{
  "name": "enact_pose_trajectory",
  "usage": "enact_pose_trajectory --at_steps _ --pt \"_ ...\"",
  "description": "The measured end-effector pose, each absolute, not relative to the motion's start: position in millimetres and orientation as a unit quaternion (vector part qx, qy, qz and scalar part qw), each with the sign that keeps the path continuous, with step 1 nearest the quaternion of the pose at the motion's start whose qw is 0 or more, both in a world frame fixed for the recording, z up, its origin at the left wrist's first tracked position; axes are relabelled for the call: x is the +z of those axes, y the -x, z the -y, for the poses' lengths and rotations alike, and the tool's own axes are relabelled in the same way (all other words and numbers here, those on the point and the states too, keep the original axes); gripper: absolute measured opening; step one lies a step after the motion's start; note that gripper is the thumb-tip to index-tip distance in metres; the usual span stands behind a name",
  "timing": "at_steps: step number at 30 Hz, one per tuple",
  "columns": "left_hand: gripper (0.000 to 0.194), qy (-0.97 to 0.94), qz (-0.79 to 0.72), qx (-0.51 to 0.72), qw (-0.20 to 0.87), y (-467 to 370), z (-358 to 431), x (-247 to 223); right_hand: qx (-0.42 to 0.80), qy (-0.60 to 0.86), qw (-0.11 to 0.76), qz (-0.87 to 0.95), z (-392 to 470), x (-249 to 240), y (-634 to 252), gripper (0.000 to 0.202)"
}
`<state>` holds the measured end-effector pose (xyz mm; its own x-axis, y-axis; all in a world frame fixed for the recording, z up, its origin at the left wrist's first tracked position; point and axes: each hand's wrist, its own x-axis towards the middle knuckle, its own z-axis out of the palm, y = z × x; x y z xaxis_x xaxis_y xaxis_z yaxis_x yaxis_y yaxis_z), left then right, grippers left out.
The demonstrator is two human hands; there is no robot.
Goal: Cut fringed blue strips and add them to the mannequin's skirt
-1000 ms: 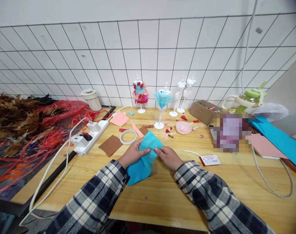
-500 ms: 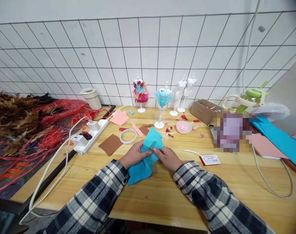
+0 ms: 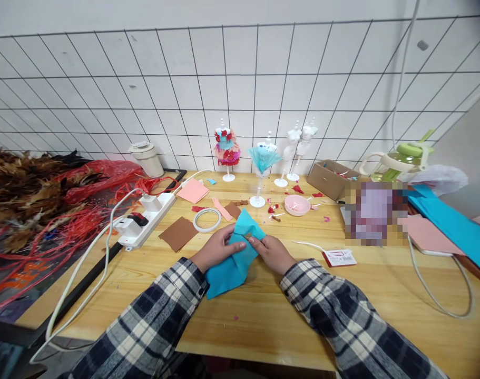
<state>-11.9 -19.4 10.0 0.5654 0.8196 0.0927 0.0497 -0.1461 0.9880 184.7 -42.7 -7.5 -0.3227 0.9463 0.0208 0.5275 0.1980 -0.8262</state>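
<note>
Between my hands is a piece of turquoise crepe paper (image 3: 229, 271), its upper part folded or bunched and its lower part hanging toward the table front. My left hand (image 3: 219, 247) grips it from the left, thumb lying across the paper. From the right, my right hand (image 3: 273, 252) pinches its edge between thumb and fingers. Just beyond my left hand lie a roll of white tape (image 3: 195, 221) and a brown paper square (image 3: 178, 234). Straight ahead stands a small white mannequin (image 3: 258, 181) wearing a turquoise paper skirt (image 3: 264, 158).
A decorated mannequin (image 3: 227, 150) and two bare ones (image 3: 291, 150) stand near the wall. A pink bowl (image 3: 297, 205) sits among paper scraps. Leftward are a power strip (image 3: 147, 223) with cables and brown feathers (image 3: 22, 195); rightward, a cardboard box (image 3: 329, 179) and a bottle (image 3: 401, 160).
The top of the turquoise paper has changed shape, now more pointed and folded over. My fingers have shifted slightly on it; both hands stay in nearly the same place.
</note>
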Motion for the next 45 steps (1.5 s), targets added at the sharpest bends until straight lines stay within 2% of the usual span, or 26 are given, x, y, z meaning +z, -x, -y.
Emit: enact_pose_trajectory --at_steps 5,19,37,45 --pt "0.064 -0.639 -0.376 0.381 0.552 16.0 15.1 7.2 0.385 0.524 0.278 0.707 42.1 -6.4 -184.6 0.052" --pt "0.075 -0.641 -0.396 0.359 0.551 12.5 19.7 6.5 0.405 0.516 0.288 0.698 45.6 -4.8 -182.4 0.057" --pt "0.078 -0.654 -0.37 0.335 0.568 12.6 19.9 2.0 0.417 0.501 0.289 0.702 46.4 -4.9 -182.4 0.056" --pt "0.072 -0.661 -0.385 0.338 0.548 10.4 20.6 1.4 0.383 0.52 0.274 0.712 44.9 -4.6 -182.4 0.049"
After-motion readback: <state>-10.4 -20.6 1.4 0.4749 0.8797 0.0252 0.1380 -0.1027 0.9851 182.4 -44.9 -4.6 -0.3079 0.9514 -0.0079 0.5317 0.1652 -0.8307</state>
